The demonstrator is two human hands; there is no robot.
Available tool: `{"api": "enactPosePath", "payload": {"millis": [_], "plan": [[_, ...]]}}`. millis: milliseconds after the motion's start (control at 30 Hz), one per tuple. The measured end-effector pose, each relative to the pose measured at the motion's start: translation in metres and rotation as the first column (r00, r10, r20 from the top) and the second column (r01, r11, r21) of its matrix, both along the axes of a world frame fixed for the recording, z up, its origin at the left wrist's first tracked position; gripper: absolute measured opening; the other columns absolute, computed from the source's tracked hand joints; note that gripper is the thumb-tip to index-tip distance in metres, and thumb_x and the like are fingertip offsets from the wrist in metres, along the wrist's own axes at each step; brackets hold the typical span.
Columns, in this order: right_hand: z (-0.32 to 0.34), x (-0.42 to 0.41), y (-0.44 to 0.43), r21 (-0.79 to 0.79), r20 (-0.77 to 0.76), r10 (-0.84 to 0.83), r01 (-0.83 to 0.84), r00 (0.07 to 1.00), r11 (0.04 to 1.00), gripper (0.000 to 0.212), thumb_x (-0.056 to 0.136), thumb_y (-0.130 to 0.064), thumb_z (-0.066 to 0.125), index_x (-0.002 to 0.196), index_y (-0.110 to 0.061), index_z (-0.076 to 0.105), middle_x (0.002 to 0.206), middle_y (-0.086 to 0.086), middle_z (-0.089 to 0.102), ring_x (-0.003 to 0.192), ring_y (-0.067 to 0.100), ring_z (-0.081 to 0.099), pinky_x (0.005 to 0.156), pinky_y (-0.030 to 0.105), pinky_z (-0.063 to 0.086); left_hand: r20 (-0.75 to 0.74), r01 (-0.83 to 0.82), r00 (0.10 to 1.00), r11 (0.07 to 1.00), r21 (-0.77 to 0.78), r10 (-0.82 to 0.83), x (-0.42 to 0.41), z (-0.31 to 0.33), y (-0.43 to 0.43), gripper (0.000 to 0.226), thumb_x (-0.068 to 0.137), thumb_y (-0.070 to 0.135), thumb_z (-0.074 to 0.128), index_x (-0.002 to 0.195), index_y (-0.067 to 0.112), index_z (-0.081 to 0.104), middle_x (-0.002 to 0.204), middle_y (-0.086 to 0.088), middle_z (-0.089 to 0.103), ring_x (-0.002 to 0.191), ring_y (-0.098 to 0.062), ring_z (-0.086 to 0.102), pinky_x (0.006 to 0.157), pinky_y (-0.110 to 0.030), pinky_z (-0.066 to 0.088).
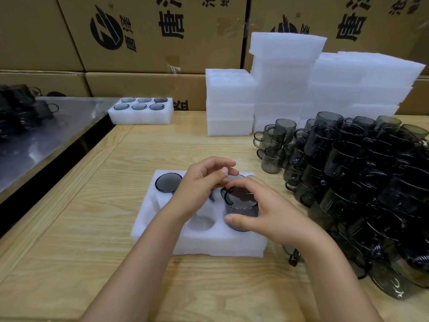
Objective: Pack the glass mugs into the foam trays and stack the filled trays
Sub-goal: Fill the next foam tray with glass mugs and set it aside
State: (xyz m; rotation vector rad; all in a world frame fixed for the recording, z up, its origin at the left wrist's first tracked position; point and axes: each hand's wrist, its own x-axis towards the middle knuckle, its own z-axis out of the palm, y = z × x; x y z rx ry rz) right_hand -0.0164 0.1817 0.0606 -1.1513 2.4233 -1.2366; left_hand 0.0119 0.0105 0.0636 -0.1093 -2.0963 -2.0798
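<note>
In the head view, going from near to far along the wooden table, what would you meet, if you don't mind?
Foam tray being filled → filled foam tray → cardboard boxes.

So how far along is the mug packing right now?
Done: one white foam tray at the back holds six mugs. In hand: the near foam tray has one seated mug; the right hand lowers a smoky glass mug. Left: the heap of loose mugs; no filled trays stacked.
</note>
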Motion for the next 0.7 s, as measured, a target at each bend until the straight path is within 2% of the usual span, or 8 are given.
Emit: {"api": "enactPosePath", "payload": {"millis": [100,167,267,367,433,500,600,700], "plan": [[-0.001,0.002,-0.005,-0.01,-0.011,-0.024,0.024,1.0,1.0,0.049,0.077,-0.037,0.074,0.118,-0.041,0.047,0.112,-0.025,0.047,0.104,-0.008,0.047,0.088,0.008,0.036,-0.017,0.001,1.0,0.998,-0.06,-0.002,0.0,-0.003,0.001,0.022,0.096,-0.001,0.047,0.103,0.009,0.065,0.1,-0.011,0.07,0.085,-0.015,0.067,0.084,-0.025,0.053],[-0.003,0.004,-0.008,0.026,-0.06,-0.051,0.052,0.997,0.998,0.051,0.078,-0.042,0.07,0.121,-0.038,0.045,0.112,-0.023,0.045,0.105,-0.007,0.042,0.089,0.011,0.033,-0.026,-0.012,1.0,0.996,-0.085,0.009,-0.001,-0.004,0.001,0.023,0.095,-0.002,0.047,0.103,0.009,0.066,0.099,-0.011,0.07,0.086,-0.014,0.066,0.084,-0.024,0.053],[-0.005,0.007,-0.01,0.169,-0.259,-0.07,0.117,0.963,0.979,0.054,0.078,-0.055,0.059,0.126,-0.038,0.04,0.115,-0.023,0.041,0.104,0.0,0.029,0.088,0.021,0.02,-0.036,-0.02,0.999,0.994,-0.103,0.017,-0.001,-0.004,0.002,0.023,0.095,-0.004,0.047,0.102,0.009,0.065,0.099,-0.011,0.069,0.085,-0.014,0.066,0.079,-0.023,0.052],[-0.008,0.013,-0.01,0.252,-0.392,-0.072,0.183,0.917,0.95,0.057,0.077,-0.064,0.046,0.126,-0.038,0.035,0.119,-0.021,0.038,0.102,0.004,0.025,0.082,0.025,0.015,-0.056,-0.046,0.998,0.981,-0.186,0.036,0.001,-0.005,0.004,0.024,0.095,-0.004,0.047,0.101,0.011,0.065,0.099,-0.008,0.07,0.088,-0.011,0.066,0.08,-0.022,0.051],[-0.009,0.018,-0.009,0.272,-0.43,-0.076,0.209,0.9,0.939,0.059,0.078,-0.066,0.039,0.127,-0.035,0.035,0.12,-0.018,0.038,0.107,0.006,0.026,0.084,0.025,0.016,-0.079,-0.085,0.995,0.95,-0.3,0.064,0.005,-0.006,0.009,0.024,0.096,0.002,0.048,0.101,0.015,0.067,0.097,0.0,0.07,0.09,-0.008,0.065,0.082,-0.024,0.051],[-0.01,0.02,-0.007,0.281,-0.459,-0.066,0.216,0.886,0.935,0.061,0.079,-0.067,0.035,0.128,-0.031,0.037,0.124,-0.015,0.039,0.119,0.008,0.027,0.095,0.024,0.017,-0.138,-0.133,0.987,0.905,-0.405,0.084,0.013,-0.008,0.016,0.023,0.098,0.016,0.046,0.104,0.017,0.068,0.098,0.007,0.07,0.093,-0.004,0.064,0.086,-0.027,0.051],[-0.012,0.025,-0.002,0.296,-0.512,-0.053,0.234,0.857,0.926,0.072,0.082,-0.066,0.029,0.138,-0.021,0.035,0.139,-0.008,0.036,0.138,0.013,0.021,0.113,0.027,0.013,-0.374,-0.276,0.926,0.762,-0.586,0.049,0.033,-0.017,0.025,0.04,0.098,0.031,0.035,0.117,0.013,0.066,0.115,0.009,0.067,0.107,-0.003,0.059,0.093,-0.024,0.045],[-0.017,0.036,0.0,0.232,-0.573,-0.113,0.292,0.812,0.928,0.07,0.085,-0.05,0.035,0.135,-0.004,0.047,0.142,0.01,0.045,0.133,0.023,0.041,0.112,0.033,0.028,-0.573,-0.477,0.815,0.459,-0.749,-0.09,0.054,-0.035,0.021,0.054,0.102,0.031,0.023,0.125,0.0,0.06,0.13,-0.01,0.061,0.119,-0.018,0.059,0.098,-0.033,0.048]]}}
